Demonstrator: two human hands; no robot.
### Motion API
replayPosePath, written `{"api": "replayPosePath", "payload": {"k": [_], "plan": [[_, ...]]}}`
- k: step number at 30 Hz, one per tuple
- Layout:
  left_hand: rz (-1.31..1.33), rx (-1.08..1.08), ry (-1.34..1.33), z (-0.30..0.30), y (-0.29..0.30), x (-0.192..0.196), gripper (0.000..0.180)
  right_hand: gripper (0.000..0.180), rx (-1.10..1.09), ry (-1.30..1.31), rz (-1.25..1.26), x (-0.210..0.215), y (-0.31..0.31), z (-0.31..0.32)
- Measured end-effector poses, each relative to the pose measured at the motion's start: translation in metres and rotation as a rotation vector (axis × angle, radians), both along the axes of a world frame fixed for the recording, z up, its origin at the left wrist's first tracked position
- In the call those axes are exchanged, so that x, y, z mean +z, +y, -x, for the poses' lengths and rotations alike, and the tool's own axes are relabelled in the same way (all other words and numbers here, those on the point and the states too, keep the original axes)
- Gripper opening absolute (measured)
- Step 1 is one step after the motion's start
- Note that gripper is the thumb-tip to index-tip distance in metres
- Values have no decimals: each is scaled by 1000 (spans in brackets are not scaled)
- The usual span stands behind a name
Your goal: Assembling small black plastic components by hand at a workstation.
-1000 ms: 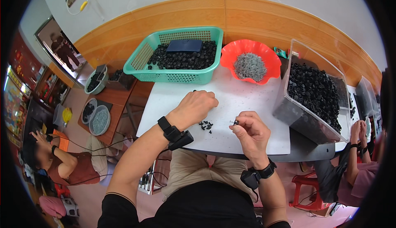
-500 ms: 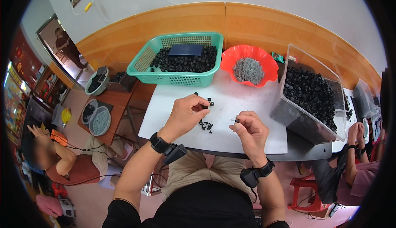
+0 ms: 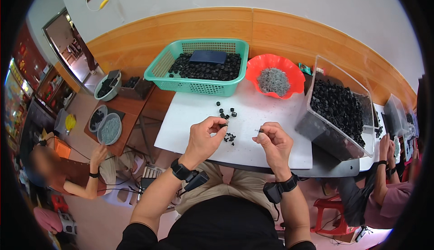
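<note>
Both hands [image 3: 205, 137] pinch parts (small, black)

Over the white counter [image 3: 190, 114], the left hand [image 3: 204, 138] pinches a small black cap [image 3: 224, 125] at its fingertips, while the right hand [image 3: 273, 142] pinches a tiny metal piece [image 3: 258, 131] (too small to tell more). Loose black caps [image 3: 226, 112] lie between them and a green basket [image 3: 197, 86]. An orange bowl [image 3: 274, 71] stands beside the basket.

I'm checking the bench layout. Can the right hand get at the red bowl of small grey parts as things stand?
Probably yes: the red bowl sits beyond the right hand with only bare white table between, though that hand already pinches a small part.
</note>
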State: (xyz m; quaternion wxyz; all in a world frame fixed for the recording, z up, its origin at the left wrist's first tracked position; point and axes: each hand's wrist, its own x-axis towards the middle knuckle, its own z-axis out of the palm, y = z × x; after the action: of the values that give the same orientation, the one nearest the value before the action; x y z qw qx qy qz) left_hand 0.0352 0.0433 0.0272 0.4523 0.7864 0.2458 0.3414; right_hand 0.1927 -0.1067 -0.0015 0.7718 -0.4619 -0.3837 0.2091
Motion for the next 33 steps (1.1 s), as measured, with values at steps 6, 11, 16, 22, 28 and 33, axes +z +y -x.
{"api": "replayPosePath", "payload": {"k": [6,11,16,22,28,33], "plan": [[110,-32,8,5,-9,-11,20,15,3,-45,8,-2,2,0],[123,-28,-47,5,-13,-15,23,15,16,-65,8,-6,1,0],[319,-101,-163,8,-13,-19,25,15,6,-64,16,-11,1,-2],[861,-257,-442,15,-12,-17,27,16,28,-7,-5,-5,2,5],[1143,-333,-543,26,-16,-15,29,17,27,-67,-12,4,3,17],[1253,-356,-583,31,-24,-9,29,19,13,-195,0,8,2,28]]}}
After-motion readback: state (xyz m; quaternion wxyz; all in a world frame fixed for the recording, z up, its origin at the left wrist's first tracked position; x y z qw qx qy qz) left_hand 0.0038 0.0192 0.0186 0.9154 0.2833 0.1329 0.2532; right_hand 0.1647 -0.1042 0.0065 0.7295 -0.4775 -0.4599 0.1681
